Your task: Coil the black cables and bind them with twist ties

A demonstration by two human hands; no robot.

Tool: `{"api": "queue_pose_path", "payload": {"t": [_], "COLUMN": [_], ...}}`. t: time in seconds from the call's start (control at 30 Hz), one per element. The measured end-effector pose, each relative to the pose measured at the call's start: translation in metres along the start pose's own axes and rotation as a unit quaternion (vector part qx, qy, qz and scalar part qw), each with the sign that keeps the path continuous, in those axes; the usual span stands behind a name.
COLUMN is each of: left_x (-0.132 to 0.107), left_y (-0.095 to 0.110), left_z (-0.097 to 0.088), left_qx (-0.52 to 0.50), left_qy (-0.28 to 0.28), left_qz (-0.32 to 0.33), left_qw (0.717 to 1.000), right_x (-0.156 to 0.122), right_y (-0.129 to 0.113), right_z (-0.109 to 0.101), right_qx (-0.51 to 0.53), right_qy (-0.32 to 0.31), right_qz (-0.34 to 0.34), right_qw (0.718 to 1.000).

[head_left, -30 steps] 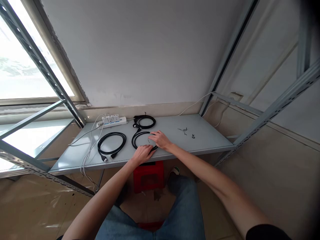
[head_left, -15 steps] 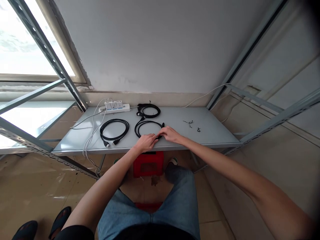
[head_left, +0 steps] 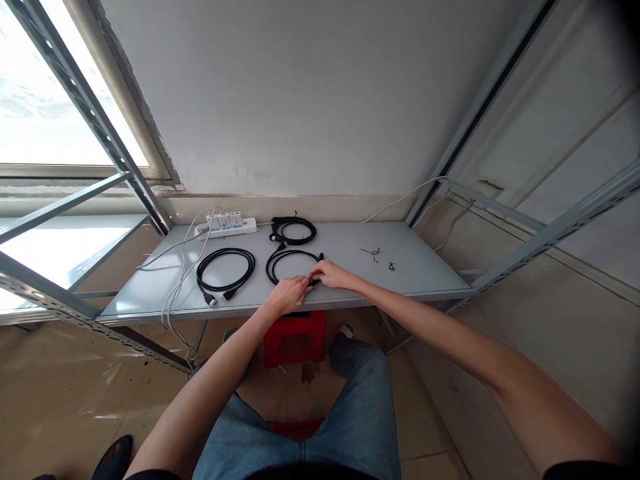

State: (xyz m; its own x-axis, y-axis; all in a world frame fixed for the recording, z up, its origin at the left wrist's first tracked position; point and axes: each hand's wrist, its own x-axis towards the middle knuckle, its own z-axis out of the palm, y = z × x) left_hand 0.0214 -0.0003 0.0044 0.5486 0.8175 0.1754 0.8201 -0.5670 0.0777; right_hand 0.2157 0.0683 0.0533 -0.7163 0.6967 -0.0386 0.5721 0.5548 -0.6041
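Observation:
On the grey shelf (head_left: 345,237), my two hands meet at the front right of a coiled black cable (head_left: 295,252). My left hand (head_left: 291,295) is closed, its fingers pinching the loop. Close beside it, my right hand (head_left: 327,273) also pinches the cable, fingertips almost touching the left ones. A small dark tip pokes out below the fingers; whether it is a tie, I cannot tell. Another coiled cable (head_left: 227,251) lies to the left, with a plug (head_left: 210,300) at its front. Behind the held one rests a third black coil (head_left: 314,232).
A white power strip (head_left: 233,228) with chargers stands at the back left, its white cords hanging over the front edge. Several thin black ties (head_left: 391,266) lie on the right. Metal uprights frame both ends. Below is a red stool (head_left: 295,333).
Both hands stay at the same part of the cable, with small shifts of the fingers. The whole view has tilted slightly, so the shelf appears lower.

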Motion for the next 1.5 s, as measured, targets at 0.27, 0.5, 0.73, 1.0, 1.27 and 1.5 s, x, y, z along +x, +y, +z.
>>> {"api": "queue_pose_path", "payload": {"t": [0.27, 0.5, 0.73, 1.0, 1.27, 1.5], "left_x": [0.002, 0.001, 0.001, 0.003, 0.002, 0.002], "left_y": [0.001, 0.002, 0.002, 0.001, 0.003, 0.003], "left_z": [0.000, -0.002, 0.000, 0.002, -0.001, -0.001], "left_qx": [0.011, 0.014, 0.018, 0.011, 0.020, 0.017], "left_qy": [-0.006, -0.014, -0.003, -0.010, -0.008, 0.000], "left_qz": [-0.005, -0.003, -0.011, -0.020, -0.021, -0.017], "left_qw": [1.000, 1.000, 1.000, 1.000, 1.000, 1.000], "right_x": [0.006, 0.005, 0.016, 0.020, 0.015, 0.017], "right_y": [-0.020, -0.001, -0.007, -0.020, -0.031, -0.032], "right_z": [-0.005, -0.019, -0.023, -0.022, -0.025, -0.026], "right_qx": [-0.201, 0.003, -0.035, -0.155, -0.364, -0.255], "right_qy": [-0.027, -0.066, -0.037, -0.060, -0.049, -0.049], "right_qz": [0.031, 0.006, 0.017, 0.034, 0.021, 0.084], "right_qw": [0.979, 0.998, 0.999, 0.986, 0.930, 0.962]}}
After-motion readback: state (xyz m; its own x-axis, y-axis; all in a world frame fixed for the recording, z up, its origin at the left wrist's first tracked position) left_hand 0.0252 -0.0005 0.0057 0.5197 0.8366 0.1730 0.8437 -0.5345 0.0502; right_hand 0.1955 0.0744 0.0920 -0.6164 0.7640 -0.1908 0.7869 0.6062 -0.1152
